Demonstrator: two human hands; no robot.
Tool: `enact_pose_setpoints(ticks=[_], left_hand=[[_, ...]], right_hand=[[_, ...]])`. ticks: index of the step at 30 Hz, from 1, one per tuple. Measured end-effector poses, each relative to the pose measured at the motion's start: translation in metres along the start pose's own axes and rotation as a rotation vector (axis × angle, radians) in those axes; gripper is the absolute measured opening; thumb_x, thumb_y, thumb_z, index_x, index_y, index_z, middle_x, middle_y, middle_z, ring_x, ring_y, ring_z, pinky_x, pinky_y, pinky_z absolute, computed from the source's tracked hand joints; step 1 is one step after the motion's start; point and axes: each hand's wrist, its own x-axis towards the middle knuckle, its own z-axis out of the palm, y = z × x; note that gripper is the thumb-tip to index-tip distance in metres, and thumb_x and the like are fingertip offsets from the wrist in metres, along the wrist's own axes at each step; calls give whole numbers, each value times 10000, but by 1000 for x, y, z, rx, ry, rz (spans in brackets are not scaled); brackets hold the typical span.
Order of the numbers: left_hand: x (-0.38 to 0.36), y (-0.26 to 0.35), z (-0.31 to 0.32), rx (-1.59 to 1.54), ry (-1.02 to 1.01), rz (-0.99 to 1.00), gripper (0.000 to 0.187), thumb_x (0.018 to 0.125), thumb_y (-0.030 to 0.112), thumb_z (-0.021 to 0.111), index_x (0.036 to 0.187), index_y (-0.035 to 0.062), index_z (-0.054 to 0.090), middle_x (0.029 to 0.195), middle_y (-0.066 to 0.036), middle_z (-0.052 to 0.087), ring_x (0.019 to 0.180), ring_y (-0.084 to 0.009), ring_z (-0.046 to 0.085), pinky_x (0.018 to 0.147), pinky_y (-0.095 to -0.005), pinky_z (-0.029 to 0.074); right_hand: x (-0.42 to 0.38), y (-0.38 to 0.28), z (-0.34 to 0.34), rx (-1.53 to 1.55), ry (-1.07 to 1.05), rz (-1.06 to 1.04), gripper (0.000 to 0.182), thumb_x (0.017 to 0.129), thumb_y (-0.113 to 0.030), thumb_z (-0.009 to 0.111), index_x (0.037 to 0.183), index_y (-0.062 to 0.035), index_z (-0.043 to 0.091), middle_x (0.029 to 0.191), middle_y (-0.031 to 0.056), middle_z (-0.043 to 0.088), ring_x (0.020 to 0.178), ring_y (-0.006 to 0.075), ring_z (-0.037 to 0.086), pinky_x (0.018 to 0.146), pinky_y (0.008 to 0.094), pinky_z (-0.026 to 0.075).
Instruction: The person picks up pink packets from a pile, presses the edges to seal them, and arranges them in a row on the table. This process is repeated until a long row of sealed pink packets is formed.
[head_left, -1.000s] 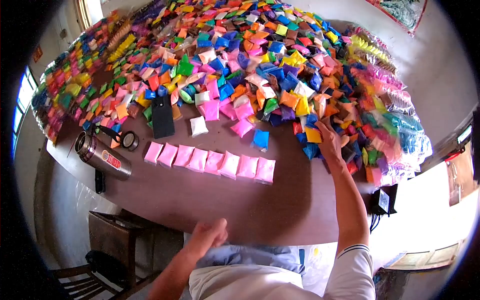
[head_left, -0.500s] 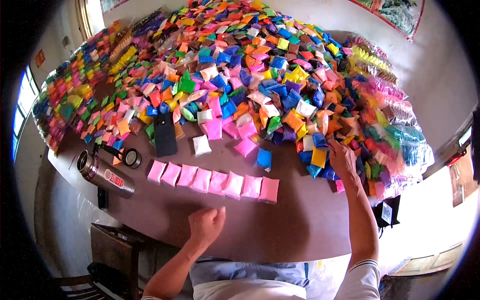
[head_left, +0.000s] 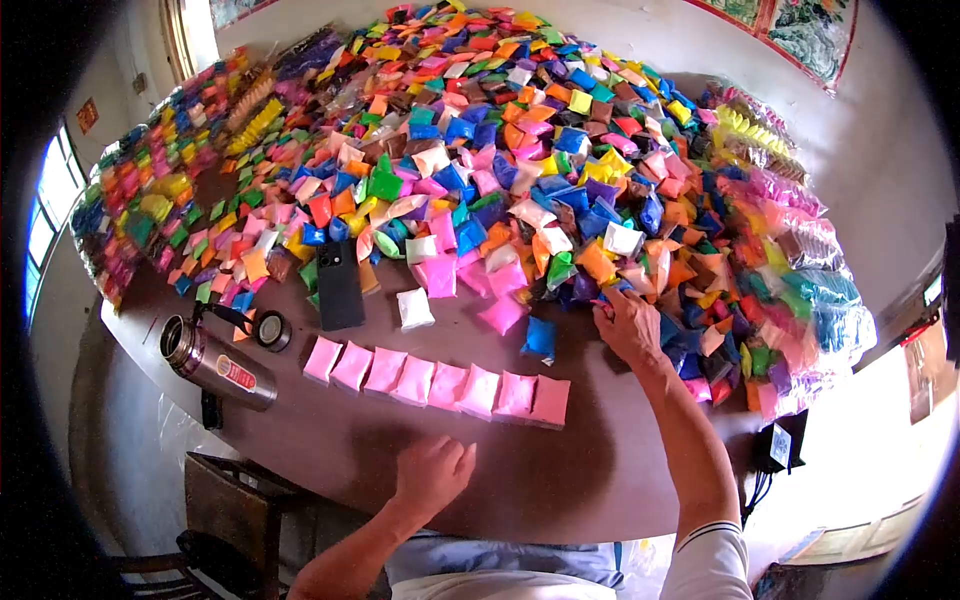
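Right hand [head_left: 630,325] grip curled, fingertips touching packet pile [head_left: 560,170].

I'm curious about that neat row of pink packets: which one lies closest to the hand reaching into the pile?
The packet at the row's right end. It lies nearest the right hand, which touches the heap's edge; the others stretch away toward the metal flask.

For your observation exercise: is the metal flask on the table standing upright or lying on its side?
Lying on its side. The metal flask rests lengthwise on the table, open mouth pointing up-left, its lid beside it.
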Motion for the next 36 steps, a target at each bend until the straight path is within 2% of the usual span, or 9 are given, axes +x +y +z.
enact_pose_setpoints(ticks=[2, 7, 11, 16, 24, 31, 33, 34, 36], left_hand=[[0, 1, 3, -8, 47, 63, 323, 778, 155, 688, 555, 69, 471, 552, -63, 474, 435, -245, 498, 393, -368, 381], [4, 16, 15, -171, -116, 121, 318, 810, 210, 673, 564, 80, 517, 582, -62, 503, 478, -234, 563, 425, -360, 470], [14, 53, 52, -389, -296, 435, 318, 897, 288, 547, 660, 78, 576, 637, -100, 564, 553, -270, 613, 523, -419, 521], [33, 109, 109, -472, -565, 711, 290, 860, 255, 519, 674, 54, 615, 657, -140, 607, 621, -322, 625, 601, -433, 511], [53, 114, 109, -649, -625, 599, 368, 895, 270, 498, 664, 6, 609, 661, -198, 604, 648, -359, 626, 629, -468, 510], [57, 107, 115, -804, -644, 548, 386, 891, 264, 501, 633, -8, 593, 665, -201, 606, 619, -363, 611, 618, -473, 506], [67, 100, 101, -775, -638, 574, 382, 890, 267, 501, 643, -8, 595, 669, -193, 605, 616, -361, 609, 612, -471, 504], [70, 97, 95, -755, -640, 603, 378, 889, 271, 502, 652, -7, 596, 672, -184, 604, 614, -359, 607, 606, -469, 503], [61, 101, 103, -771, -596, 569, 356, 886, 267, 510, 669, -2, 596, 679, -176, 601, 619, -356, 608, 603, -468, 501]], right_hand=[[1, -5, -1, 27, 25, -14, 320, 774, -266, 666, 1012, -53, 645, 878, 156, 662, 794, 329, 650, 689, 422, 523], [2, -4, -2, 274, -23, 80, 299, 759, -233, 705, 979, -35, 662, 868, 137, 670, 758, 286, 664, 666, 366, 529], [-1, -5, -1, 289, 32, 46, 257, 757, -206, 710, 940, -32, 664, 822, 124, 670, 734, 268, 671, 655, 341, 529], [-4, 1, 6, 332, 30, 70, 266, 751, -206, 716, 944, -30, 666, 821, 139, 668, 742, 275, 664, 683, 340, 521], [0, 4, 7, 450, 27, 150, 222, 795, -199, 673, 920, -16, 662, 759, 144, 632, 701, 276, 634, 660, 331, 496], [6, -5, 8, 290, -61, 230, 230, 917, -206, 543, 1041, -27, 617, 746, 157, 618, 703, 308, 635, 625, 366, 480], [17, -20, 3, 364, 28, 234, 228, 926, -194, 523, 1062, -32, 609, 762, 161, 620, 716, 318, 635, 637, 372, 481], [32, -30, 1, 345, 196, 46, 223, 928, -161, 498, 1076, -33, 605, 778, 175, 619, 722, 339, 629, 650, 388, 484], [66, -50, -2, 322, 231, 18, 213, 921, -157, 507, 1057, -31, 612, 801, 183, 623, 728, 353, 627, 656, 397, 483]])
